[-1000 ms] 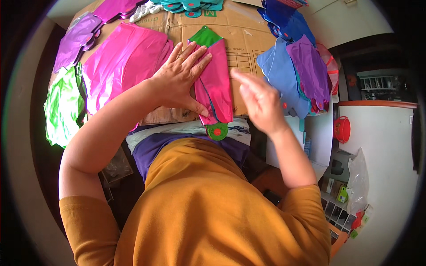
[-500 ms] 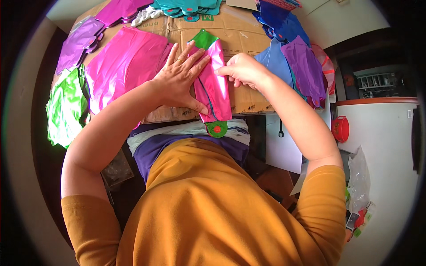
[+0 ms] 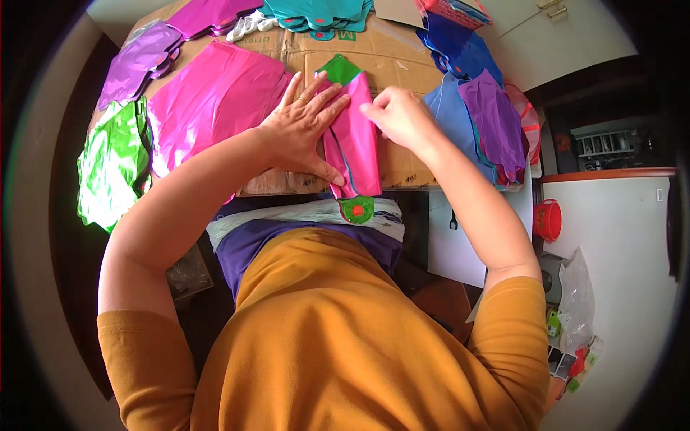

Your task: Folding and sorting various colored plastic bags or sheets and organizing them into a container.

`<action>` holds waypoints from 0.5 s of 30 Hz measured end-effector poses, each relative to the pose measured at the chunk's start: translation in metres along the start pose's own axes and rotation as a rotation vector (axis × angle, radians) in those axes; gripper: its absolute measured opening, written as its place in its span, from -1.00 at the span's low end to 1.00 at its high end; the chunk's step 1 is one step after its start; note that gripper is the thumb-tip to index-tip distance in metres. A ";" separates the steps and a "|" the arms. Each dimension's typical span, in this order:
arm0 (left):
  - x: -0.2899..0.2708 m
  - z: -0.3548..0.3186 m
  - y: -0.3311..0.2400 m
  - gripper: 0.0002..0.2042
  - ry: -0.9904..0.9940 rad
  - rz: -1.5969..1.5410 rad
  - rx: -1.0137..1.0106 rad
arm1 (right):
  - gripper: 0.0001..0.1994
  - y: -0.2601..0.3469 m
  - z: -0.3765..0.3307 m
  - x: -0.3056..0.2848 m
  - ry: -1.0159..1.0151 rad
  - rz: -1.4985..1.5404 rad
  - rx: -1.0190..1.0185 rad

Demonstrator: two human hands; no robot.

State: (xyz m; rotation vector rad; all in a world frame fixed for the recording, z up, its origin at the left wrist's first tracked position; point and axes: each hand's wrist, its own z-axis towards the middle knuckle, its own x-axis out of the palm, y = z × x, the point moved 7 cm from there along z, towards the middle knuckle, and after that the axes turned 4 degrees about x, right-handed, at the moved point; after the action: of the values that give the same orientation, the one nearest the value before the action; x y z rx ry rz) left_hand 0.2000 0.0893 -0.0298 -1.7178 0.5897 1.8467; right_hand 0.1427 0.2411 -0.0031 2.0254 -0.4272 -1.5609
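Observation:
A long, flat piece of shiny pink foil [image 3: 361, 154] lies folded lengthwise on the cardboard, with a green far end and a rounded green tab with a red dot hanging over the near edge. My left hand [image 3: 305, 129] presses flat on its left side, fingers spread and thumb pointing toward the near end. At its right edge, my right hand [image 3: 399, 118] is closed, with thumb and forefinger pinched on the foil; the other fingers curl under. A dark line runs down the foil beside my left thumb.
Cardboard [image 3: 410, 161] covers the table. Around its left and far sides lie a large pink foil sheet [image 3: 215, 97], green foil [image 3: 111, 165], purple foil [image 3: 136, 65] and a teal stack [image 3: 316, 11]. Blue foil [image 3: 449, 108] and purple foil [image 3: 496, 118] lie on the right. A red basket [image 3: 548, 219] hangs beyond.
The view has shifted slightly, so the table sits a little further right. My right hand stays at the foil's right edge; my left hand remains flat on it.

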 end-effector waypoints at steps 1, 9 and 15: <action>0.000 0.000 0.000 0.32 0.002 0.005 -0.004 | -0.64 0.012 -0.004 -0.013 -0.208 -0.277 -0.147; 0.000 0.002 0.000 0.33 0.038 -0.007 -0.014 | -0.21 0.006 -0.018 0.053 -0.150 -0.477 -0.623; -0.002 0.003 0.000 0.34 0.046 -0.069 -0.028 | -0.12 0.008 -0.044 0.051 -0.105 -0.521 -0.641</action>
State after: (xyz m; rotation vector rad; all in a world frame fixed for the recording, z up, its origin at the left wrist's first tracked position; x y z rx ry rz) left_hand 0.1980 0.0912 -0.0272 -1.7806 0.5188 1.7799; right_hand 0.1994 0.2168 -0.0303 1.6078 0.5548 -1.7974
